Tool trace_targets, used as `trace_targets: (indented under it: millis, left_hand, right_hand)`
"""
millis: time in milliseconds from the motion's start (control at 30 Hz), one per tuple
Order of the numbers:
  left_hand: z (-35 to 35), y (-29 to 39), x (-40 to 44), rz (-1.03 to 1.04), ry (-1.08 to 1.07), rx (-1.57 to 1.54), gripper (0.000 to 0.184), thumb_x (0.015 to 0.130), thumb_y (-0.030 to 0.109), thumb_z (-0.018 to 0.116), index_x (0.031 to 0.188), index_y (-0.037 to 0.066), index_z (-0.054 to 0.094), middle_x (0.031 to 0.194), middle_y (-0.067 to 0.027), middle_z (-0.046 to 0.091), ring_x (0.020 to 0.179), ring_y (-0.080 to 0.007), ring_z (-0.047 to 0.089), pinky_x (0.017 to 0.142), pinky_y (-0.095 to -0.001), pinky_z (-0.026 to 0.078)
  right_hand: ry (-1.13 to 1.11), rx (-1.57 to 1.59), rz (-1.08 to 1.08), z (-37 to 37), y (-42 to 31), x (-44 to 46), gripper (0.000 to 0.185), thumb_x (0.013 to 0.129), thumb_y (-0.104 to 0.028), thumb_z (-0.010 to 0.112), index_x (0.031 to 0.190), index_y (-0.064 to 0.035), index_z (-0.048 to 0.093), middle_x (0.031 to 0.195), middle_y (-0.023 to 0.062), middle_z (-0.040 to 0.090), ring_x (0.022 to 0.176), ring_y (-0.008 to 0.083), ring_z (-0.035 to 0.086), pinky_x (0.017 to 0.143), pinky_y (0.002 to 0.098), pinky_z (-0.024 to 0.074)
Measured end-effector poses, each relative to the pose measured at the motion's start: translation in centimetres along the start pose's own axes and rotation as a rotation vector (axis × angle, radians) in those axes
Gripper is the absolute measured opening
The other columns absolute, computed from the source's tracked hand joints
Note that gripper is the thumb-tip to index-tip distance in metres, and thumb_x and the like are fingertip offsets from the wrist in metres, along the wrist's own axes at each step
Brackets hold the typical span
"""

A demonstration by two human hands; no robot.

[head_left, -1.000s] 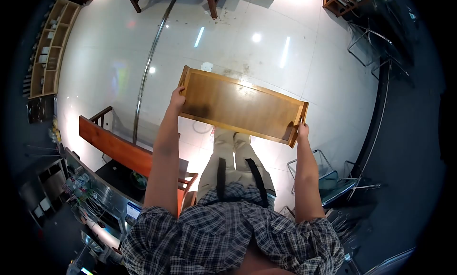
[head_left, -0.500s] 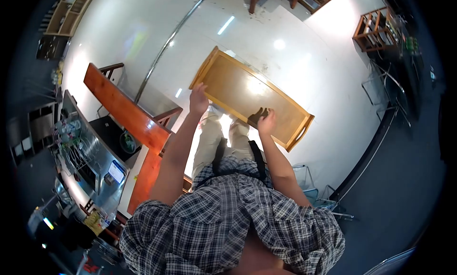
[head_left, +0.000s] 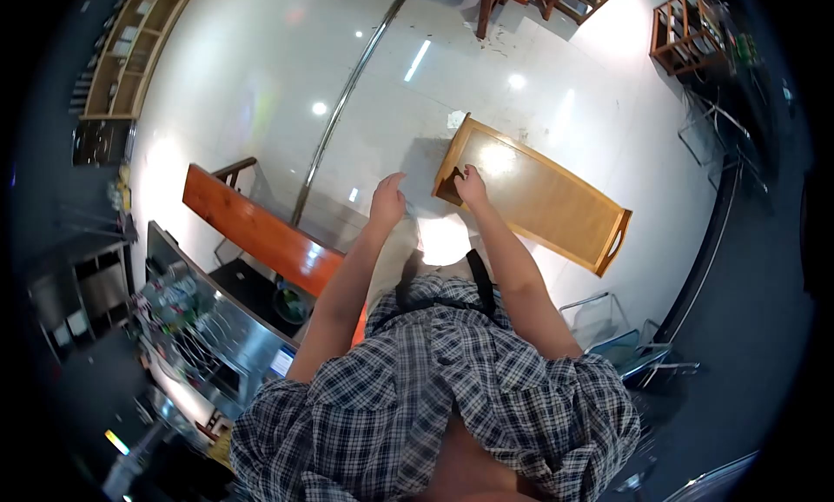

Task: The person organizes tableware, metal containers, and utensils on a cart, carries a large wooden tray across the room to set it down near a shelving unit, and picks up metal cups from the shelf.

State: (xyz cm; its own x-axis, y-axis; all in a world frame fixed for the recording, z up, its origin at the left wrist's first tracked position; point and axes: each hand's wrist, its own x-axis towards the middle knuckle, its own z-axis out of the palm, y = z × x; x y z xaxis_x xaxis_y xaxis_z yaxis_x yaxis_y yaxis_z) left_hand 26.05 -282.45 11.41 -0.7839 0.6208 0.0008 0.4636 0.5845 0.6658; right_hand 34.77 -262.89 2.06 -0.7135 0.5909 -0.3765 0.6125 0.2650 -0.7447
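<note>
A long wooden tray-like top (head_left: 547,194) with a raised rim and a cut-out handle at its right end lies ahead of me, slanting down to the right. What supports it is hidden. Over its left end hovers my right hand (head_left: 471,189), fingers somewhat bent and apart, with nothing visible in it. A dark shadow of that hand falls on the wood. My left hand (head_left: 388,202) is off to the left of the tray top, above the floor near my leg, its fingers loosely stretched and holding nothing.
A reddish wooden counter (head_left: 261,230) runs along my left, beside a metal work surface (head_left: 248,328) with clutter. A metal rail strip (head_left: 352,94) crosses the pale floor. At upper right stands a wooden rack (head_left: 686,33); a glass-seated chair (head_left: 621,346) is at my right.
The tray top has shifted right in view, along with the surroundings. My right hand is now over its left end, while my left hand has come away from its left corner.
</note>
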Motion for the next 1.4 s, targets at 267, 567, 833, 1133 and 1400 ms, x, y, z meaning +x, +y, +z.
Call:
trace_targets:
  millis: [267,567,833,1133,1400]
  left_hand:
    - [-2.2,1.0,6.3,0.131,-0.278,0.072,0.043,0.073,-0.005,0.047,0.113,0.006,0.054,0.113,-0.0154,0.056,0.107,-0.0323,0.050,0.093,-0.0388,0.040]
    - [5.4,7.1,11.9,0.551,-0.659,0.325,0.041,0.072,-0.001,0.048,0.112,0.008,0.054,0.119,-0.0113,0.053,0.114,-0.0299,0.046,0.095,-0.0465,0.037]
    - [9.8,10.9,12.0,1.102,-0.894,0.746,0.035,0.081,0.015,0.048,0.116,0.015,0.053,0.125,-0.0072,0.048,0.124,-0.0256,0.038,0.100,-0.0589,0.023]
    - [13.5,10.0,20.8,1.503,-1.410,1.057,0.040,0.079,0.015,0.050,0.118,0.014,0.052,0.127,-0.0085,0.048,0.124,-0.0254,0.039,0.100,-0.0582,0.024]
    - [13.0,10.4,23.9,1.628,-1.610,0.835,0.055,0.072,0.003,0.051,0.125,0.014,0.043,0.129,-0.0072,0.046,0.124,-0.0246,0.038,0.100,-0.0540,0.025]
  right_hand:
    - [0.086,0.287,0.277,1.0,0.6,-3.2,0.050,0.075,-0.022,0.055,0.118,0.0010,0.049,0.111,0.0211,0.057,0.105,0.0333,0.054,0.090,0.0357,0.0423]
    - [0.252,0.449,0.419,-6.0,0.7,-4.6,0.042,0.076,-0.017,0.055,0.113,0.0032,0.053,0.106,0.0188,0.060,0.099,0.0269,0.058,0.086,0.0330,0.0447]
    - [0.408,0.530,0.467,-2.9,4.2,-7.2,0.036,0.074,-0.016,0.058,0.105,0.0027,0.056,0.086,0.0121,0.062,0.081,0.0224,0.060,0.074,0.0308,0.0466]
    - [0.628,0.391,0.642,-1.0,-3.5,-3.0,0.035,0.071,-0.018,0.059,0.102,-0.0016,0.058,0.097,0.0158,0.062,0.090,0.0332,0.059,0.078,0.0387,0.0466]
    - [0.820,0.072,1.133,4.7,-8.4,3.1,0.025,0.073,-0.013,0.054,0.095,-0.0042,0.062,0.093,0.0167,0.063,0.089,0.0301,0.061,0.078,0.0438,0.0457]
